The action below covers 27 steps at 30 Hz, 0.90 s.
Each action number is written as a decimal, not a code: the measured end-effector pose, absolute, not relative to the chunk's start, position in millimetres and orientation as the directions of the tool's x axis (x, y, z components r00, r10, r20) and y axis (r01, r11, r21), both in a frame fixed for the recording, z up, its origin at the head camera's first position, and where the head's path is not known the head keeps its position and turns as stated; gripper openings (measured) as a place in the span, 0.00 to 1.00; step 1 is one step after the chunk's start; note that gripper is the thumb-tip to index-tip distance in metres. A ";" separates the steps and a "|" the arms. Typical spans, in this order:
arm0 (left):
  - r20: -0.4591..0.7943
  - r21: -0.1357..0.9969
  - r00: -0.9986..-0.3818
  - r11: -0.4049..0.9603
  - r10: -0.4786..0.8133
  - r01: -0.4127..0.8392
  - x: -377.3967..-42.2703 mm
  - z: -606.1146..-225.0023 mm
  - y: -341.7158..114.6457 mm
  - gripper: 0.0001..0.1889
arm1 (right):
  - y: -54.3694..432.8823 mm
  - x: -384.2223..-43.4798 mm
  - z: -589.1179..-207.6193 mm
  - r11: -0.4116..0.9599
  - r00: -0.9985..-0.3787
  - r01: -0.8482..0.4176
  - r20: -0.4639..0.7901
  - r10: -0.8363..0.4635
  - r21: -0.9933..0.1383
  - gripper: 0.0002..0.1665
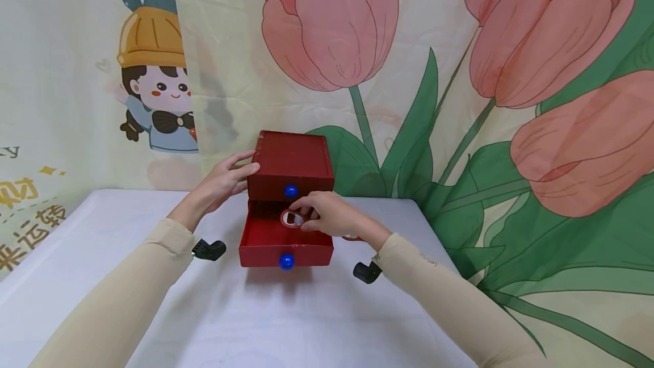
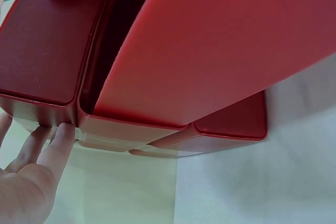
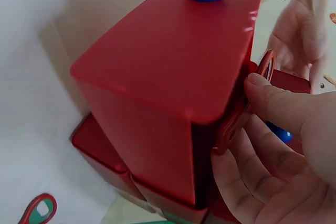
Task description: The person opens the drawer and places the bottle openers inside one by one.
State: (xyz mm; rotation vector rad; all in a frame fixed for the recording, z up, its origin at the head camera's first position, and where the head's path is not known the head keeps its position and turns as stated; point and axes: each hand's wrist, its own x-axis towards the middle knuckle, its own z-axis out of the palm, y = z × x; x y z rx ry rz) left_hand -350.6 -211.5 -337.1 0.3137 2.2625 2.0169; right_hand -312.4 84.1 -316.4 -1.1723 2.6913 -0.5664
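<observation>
A red drawer cabinet [image 1: 293,155] stands at the back of the table. Its upper drawer is closed, with a blue knob [image 1: 290,191]; the drawer below [image 1: 286,255] is pulled out, a second blue knob on its front. My left hand [image 1: 225,178] rests on the cabinet's left side, fingers fairly straight, as the left wrist view shows too. Over the pulled-out drawer, my right hand [image 1: 329,213] pinches scissors by their red handle loops [image 3: 268,65] between thumb and fingers. The blades are hidden.
A red-and-green loop handle [image 3: 42,211] lies on the white table [image 1: 317,322] right of the cabinet, partly behind my right wrist in the head view. Another closed red section [image 2: 236,119] sits beneath the pulled-out drawer. A printed curtain [image 1: 230,44] hangs behind the table.
</observation>
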 end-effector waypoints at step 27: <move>0.068 0.987 -0.978 0.133 0.199 0.096 -348.4 -340.0 -212.6 0.44 | 27.5 -324.3 -351.5 0.582 -0.590 -0.755 -0.074 -0.804 -0.303 0.29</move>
